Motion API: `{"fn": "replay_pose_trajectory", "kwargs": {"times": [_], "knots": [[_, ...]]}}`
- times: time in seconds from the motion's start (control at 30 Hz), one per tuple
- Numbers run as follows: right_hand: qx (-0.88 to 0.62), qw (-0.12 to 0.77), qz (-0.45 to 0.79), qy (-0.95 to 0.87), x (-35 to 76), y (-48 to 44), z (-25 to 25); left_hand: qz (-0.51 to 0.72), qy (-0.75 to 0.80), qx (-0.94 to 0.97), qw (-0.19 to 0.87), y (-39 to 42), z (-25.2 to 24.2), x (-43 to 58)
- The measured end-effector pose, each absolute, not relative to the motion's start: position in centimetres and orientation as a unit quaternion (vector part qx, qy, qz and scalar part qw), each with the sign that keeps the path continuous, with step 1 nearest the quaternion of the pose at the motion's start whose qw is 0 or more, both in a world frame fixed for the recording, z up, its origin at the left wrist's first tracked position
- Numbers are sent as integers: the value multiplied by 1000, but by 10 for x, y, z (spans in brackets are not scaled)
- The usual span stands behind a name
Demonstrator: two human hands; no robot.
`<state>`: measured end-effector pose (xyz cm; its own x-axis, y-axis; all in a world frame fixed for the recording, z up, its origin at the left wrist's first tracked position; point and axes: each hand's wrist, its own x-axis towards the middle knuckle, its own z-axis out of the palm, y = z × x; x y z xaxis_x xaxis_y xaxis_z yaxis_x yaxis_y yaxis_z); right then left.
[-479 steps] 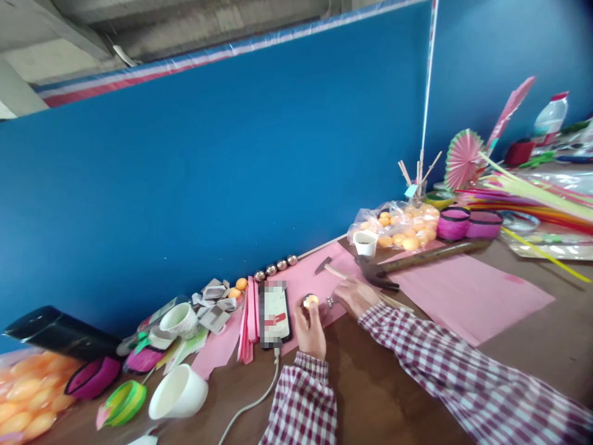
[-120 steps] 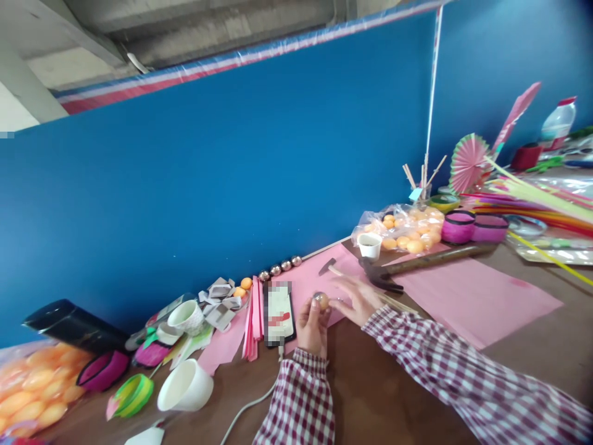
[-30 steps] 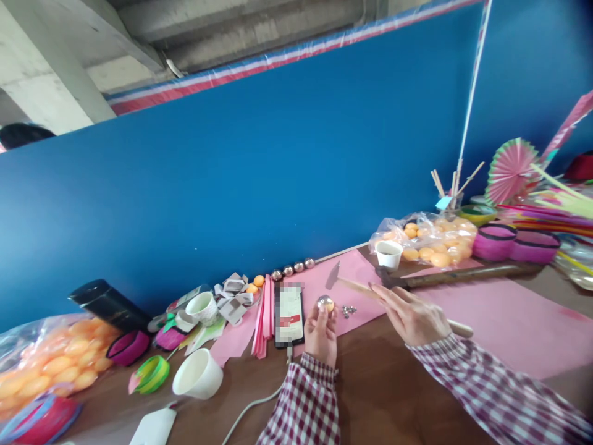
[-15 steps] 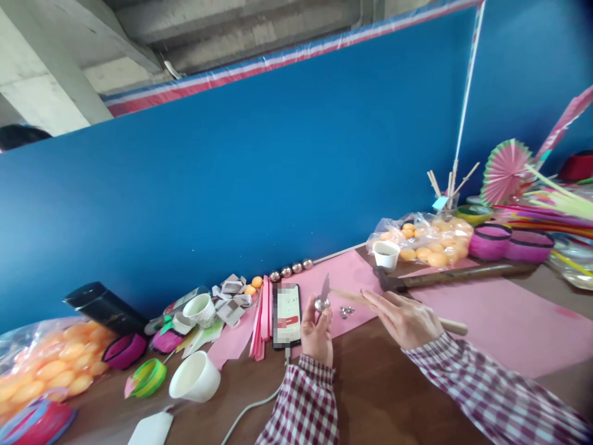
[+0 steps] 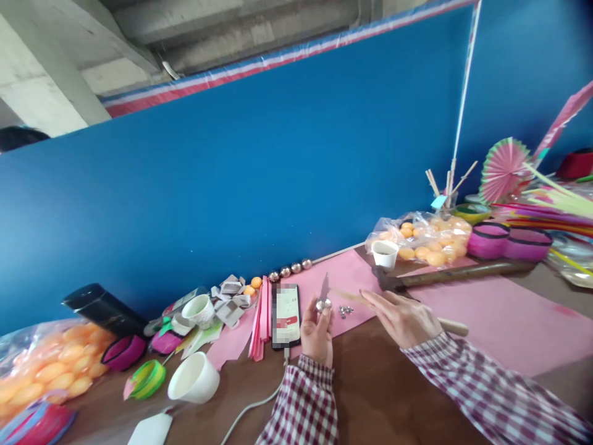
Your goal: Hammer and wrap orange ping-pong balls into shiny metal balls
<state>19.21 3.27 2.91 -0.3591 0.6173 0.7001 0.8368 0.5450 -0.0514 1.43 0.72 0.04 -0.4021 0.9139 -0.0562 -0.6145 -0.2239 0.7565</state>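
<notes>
My left hand (image 5: 317, 337) pinches a shiny silver ball (image 5: 323, 305) between thumb and fingers, just right of a phone (image 5: 286, 315). The pointed metal head of a small hammer (image 5: 345, 296) stands right at the ball; whether they touch I cannot tell. My right hand (image 5: 407, 318) is closed round the hammer's pale wooden handle, its fingers lying along it, and the handle's butt sticks out past the wrist. Several tiny silver pieces (image 5: 345, 311) lie on pink paper (image 5: 345, 269) between the hands. Behind them is a row of silver balls (image 5: 291, 270).
A larger dark-headed hammer (image 5: 445, 275) lies at the right, behind my right hand. Bagged orange balls (image 5: 435, 241) and a small white cup (image 5: 384, 253) are near the blue partition (image 5: 259, 161). At left are a white paper cup (image 5: 193, 378), a charging cable (image 5: 252, 405) and more orange balls (image 5: 60, 364).
The silver ball sits slightly differently in my left fingers, its bright surface a little more turned. The hammer and my right hand stay nearly in place; the whole view has shifted slightly.
</notes>
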Motion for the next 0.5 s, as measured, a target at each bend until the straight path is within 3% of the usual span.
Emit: {"fn": "replay_pose_trajectory", "kwargs": {"times": [0.5], "knots": [[-437,375,-130,-807,191,31,29,761,316,135,551,6,4,10]]}}
